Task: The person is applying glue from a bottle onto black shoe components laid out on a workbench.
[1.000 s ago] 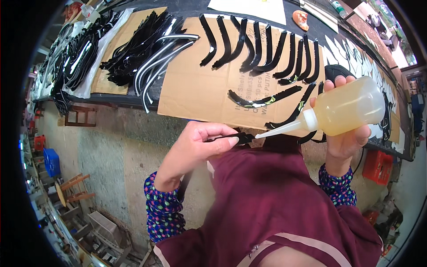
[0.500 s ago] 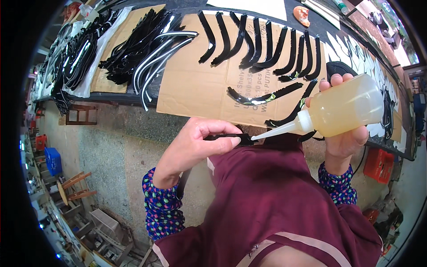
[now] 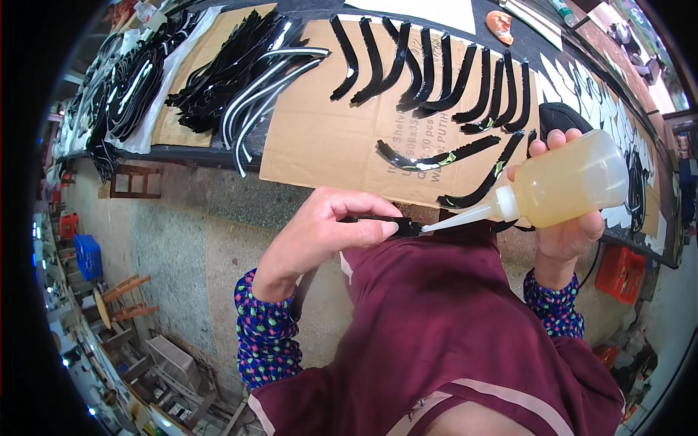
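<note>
My left hand pinches a black strip between thumb and forefinger, leaving a short end free. My right hand is wrapped around a translucent squeeze bottle containing pale yellow liquid. The strip is in front of my maroon apron, just off the near edge of the cardboard sheet, where other black strips lie spaced out.

For good results, I judge that the pinch should sit close behind the working end so it cannot flex. The nozzle should meet the surface lightly, at a shallow angle, with gentle, even squeezing; heavy pressure could flood the end or wet my fingers. I cannot tell whether liquid is leaving the tip.

Orientation: the strip's long axis runs roughly left to right, nearly level across my view, and its free end points right. The bottle is tilted, base up and to the right; its nozzle points left and slightly down, with the tip at the strip's free end.
</note>
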A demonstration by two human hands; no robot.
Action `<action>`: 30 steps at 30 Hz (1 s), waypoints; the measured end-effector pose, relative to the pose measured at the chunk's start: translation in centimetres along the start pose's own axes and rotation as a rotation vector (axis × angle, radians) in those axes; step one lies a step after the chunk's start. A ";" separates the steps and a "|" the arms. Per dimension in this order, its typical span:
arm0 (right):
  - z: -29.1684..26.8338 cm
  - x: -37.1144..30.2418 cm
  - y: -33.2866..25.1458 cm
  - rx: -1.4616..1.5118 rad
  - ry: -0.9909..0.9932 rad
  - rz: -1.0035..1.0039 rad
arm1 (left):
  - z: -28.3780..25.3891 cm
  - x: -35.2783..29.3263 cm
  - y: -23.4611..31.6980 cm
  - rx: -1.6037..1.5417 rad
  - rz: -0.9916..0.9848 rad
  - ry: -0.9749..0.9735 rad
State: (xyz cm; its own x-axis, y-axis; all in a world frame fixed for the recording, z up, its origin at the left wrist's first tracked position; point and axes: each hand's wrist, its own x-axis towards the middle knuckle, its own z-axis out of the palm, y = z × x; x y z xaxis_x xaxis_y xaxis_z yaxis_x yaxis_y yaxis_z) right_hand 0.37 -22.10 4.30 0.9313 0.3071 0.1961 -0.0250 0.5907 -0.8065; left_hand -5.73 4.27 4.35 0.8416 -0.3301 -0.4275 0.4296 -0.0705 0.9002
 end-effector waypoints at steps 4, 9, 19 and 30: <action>-0.1 -0.3 -0.2 0.034 0.007 0.024 | 0.1 0.0 0.1 -0.042 0.001 0.015; -0.1 -0.1 -0.4 0.044 0.015 0.022 | 0.2 0.1 0.2 -0.061 -0.027 0.031; 1.0 0.3 0.0 0.025 0.038 0.012 | 0.4 0.4 0.2 -0.007 -0.002 -0.018; 0.6 0.3 0.4 0.066 0.012 0.028 | 0.3 0.6 -0.3 -0.032 -0.002 -0.042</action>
State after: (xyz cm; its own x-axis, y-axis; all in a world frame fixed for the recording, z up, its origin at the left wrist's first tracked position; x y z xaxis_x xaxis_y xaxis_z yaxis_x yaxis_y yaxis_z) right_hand 0.41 -21.39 4.39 0.9342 0.3152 0.1668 -0.0746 0.6301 -0.7729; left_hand -5.44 3.78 3.87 0.8269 -0.3689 -0.4245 0.4419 -0.0407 0.8961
